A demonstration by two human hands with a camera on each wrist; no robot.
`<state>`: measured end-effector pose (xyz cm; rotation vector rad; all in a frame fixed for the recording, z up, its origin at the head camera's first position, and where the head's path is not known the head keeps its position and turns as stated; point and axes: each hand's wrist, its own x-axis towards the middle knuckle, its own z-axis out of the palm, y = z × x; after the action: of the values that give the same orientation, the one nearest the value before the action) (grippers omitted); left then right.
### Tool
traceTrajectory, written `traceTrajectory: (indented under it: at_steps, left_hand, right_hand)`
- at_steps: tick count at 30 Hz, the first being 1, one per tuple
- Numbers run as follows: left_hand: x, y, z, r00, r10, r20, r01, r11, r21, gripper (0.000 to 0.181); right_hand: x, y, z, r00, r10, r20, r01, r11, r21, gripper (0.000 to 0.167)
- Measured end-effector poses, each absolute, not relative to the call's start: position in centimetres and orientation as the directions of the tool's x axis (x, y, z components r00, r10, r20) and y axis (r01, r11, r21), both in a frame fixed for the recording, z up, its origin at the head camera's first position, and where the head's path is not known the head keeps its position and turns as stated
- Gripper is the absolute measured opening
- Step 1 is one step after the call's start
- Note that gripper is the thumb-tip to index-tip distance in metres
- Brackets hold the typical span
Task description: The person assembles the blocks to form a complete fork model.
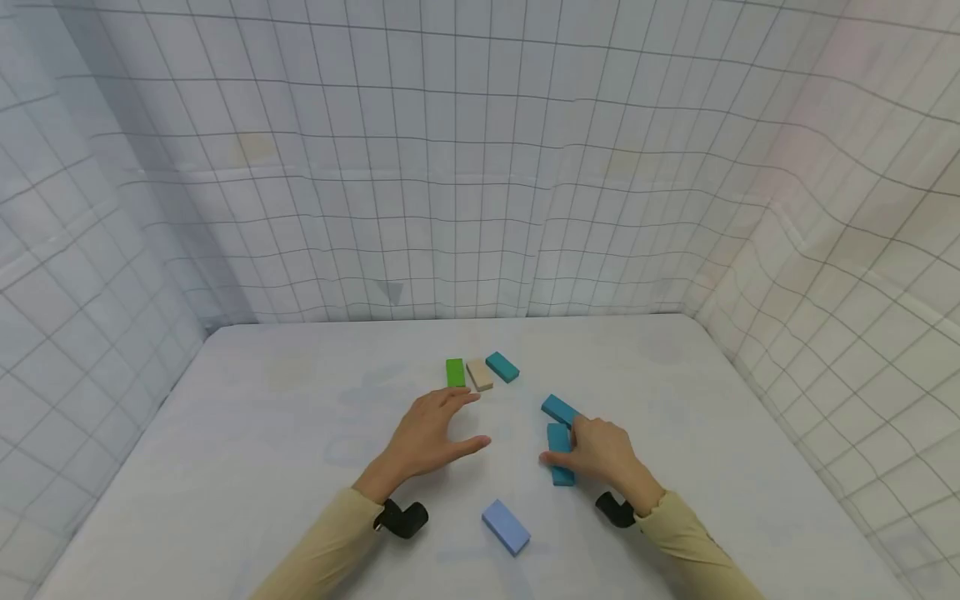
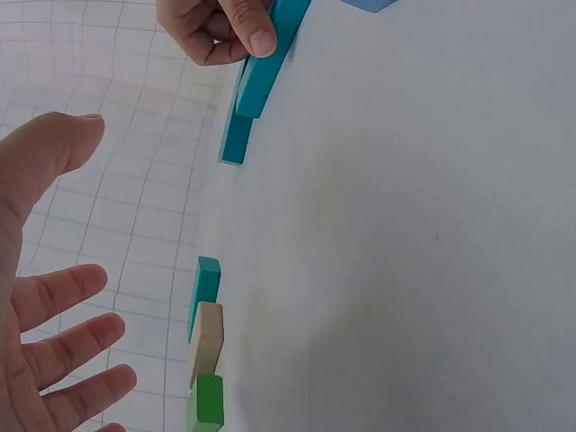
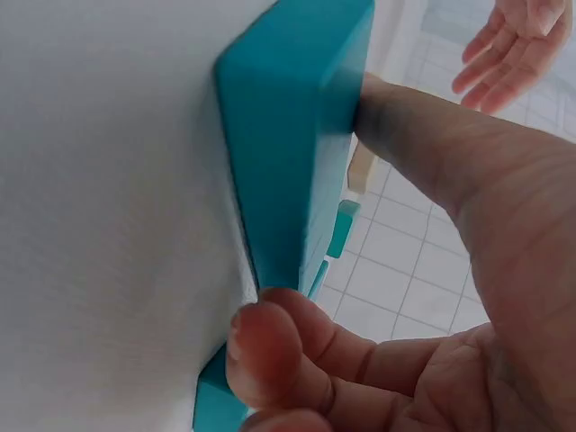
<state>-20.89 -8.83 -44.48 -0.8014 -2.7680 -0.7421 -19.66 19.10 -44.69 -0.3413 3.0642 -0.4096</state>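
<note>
My right hand (image 1: 603, 450) pinches a teal block (image 1: 557, 437) between thumb and fingers. A second blue-teal block (image 1: 558, 408) lies slanted at its far end, close to my fingertips; whether the two blocks touch, I cannot tell. In the left wrist view the right hand (image 2: 211, 27) has its thumb on the teal block (image 2: 268, 76). The right wrist view shows that block (image 3: 279, 135) large, with fingertips at its lower end. My left hand (image 1: 423, 433) is over the table with thumb and fingers spread apart, holding nothing, just nearer than the green block (image 1: 455, 372).
Beside the green block are a beige block (image 1: 480, 375) and another teal block (image 1: 502, 367), in a loose row. A light blue block (image 1: 506, 527) lies near the front, between the forearms. White grid-patterned curtains (image 1: 480, 183) surround the white table (image 1: 247, 433) at back and sides.
</note>
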Motion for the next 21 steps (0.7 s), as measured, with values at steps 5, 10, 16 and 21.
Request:
traceTrajectory:
  at_steps: [5,10,16,21]
  left_hand:
    - [-22.1,-7.2,-44.6,-0.834,0.474,0.282,0.552,0.699,0.455,0.062]
    - [-23.7,-5.0,-45.0,-0.821,0.507,0.263,0.566,0.663,0.490,0.060]
    - [-25.7,-2.4,-45.6,-0.806,0.548,0.223,0.571,0.621,0.538,0.058]
    - [-27.2,-0.5,-46.3,-0.810,0.560,0.175,0.543,0.605,0.582,0.052]
  right_hand:
    - [-19.6,19.6,-44.7,-0.974,-0.224,-0.024,-0.205,0.928,-0.310,0.045]
    - [-19.4,20.0,-44.9,-0.977,-0.209,-0.033,-0.185,0.920,-0.345,0.035]
    - [-18.6,20.7,-44.7,-0.980,-0.197,-0.018,-0.175,0.907,-0.382,0.029]
    - [-17.7,21.3,-44.1,-0.984,-0.178,-0.005,-0.160,0.896,-0.413,0.025]
